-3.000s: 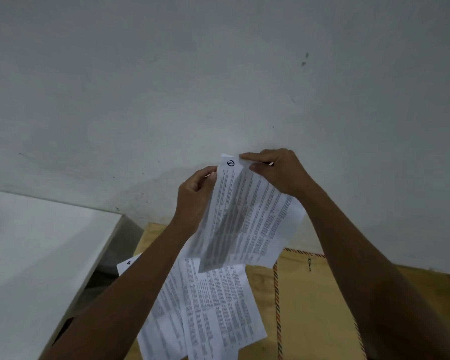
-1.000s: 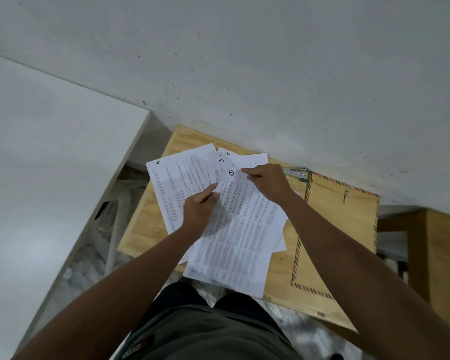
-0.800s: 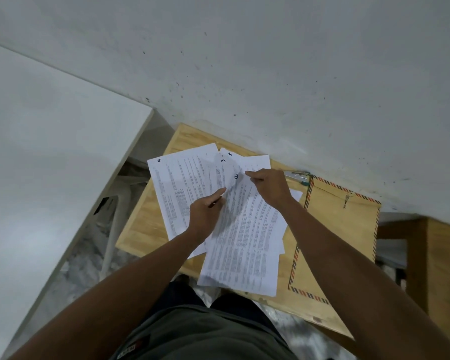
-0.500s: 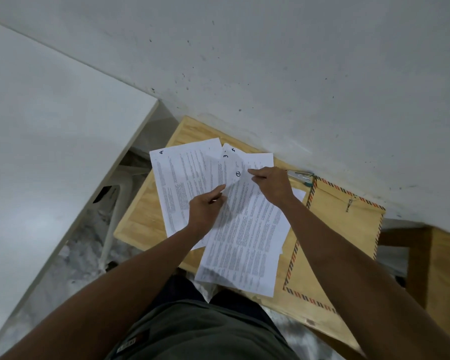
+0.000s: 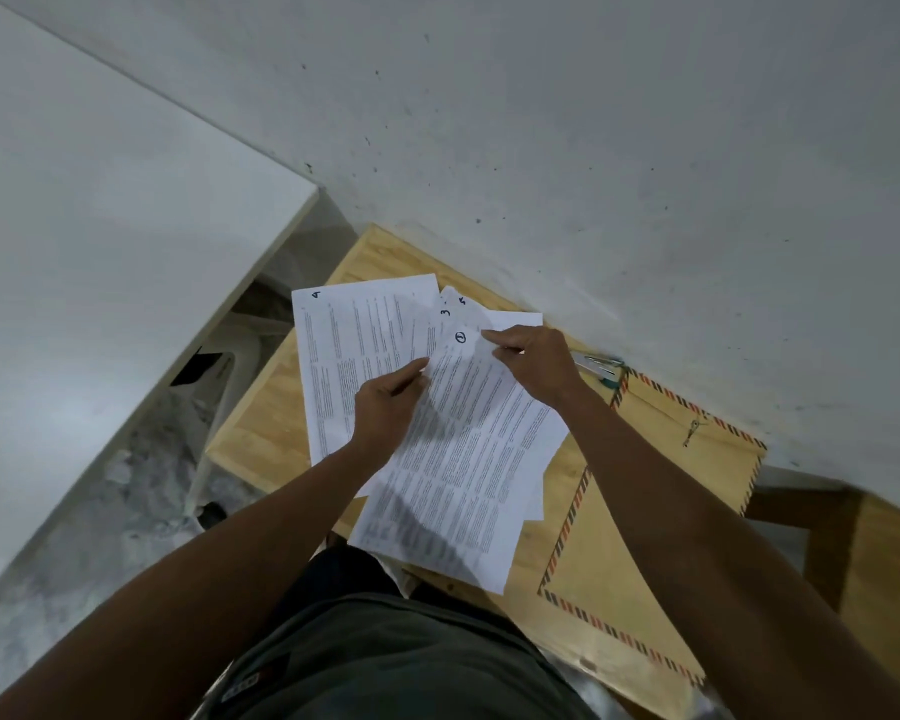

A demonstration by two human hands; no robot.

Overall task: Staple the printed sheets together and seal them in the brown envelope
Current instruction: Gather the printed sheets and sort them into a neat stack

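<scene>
vs 0.5 s ago: little change | left hand [image 5: 385, 413] and right hand [image 5: 533, 363] both pinch sheet 1 [image 5: 468, 459] at its top edge, over the wooden table [image 5: 261, 423] | sheet 4 [image 5: 354, 350] lies flat underneath | brown envelope [image 5: 645, 511] lies beside, striped border, stapler [image 5: 598, 363] at its top corner

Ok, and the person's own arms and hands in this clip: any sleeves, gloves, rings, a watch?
Both forearms are bare up to the frame edge, with no sleeve in view. The left hand and right hand are ungloved, and no ring, watch or wristband shows on either. The only clothing in view is dark grey-green fabric at the lap, with a small patch or label near its lower left.
</scene>
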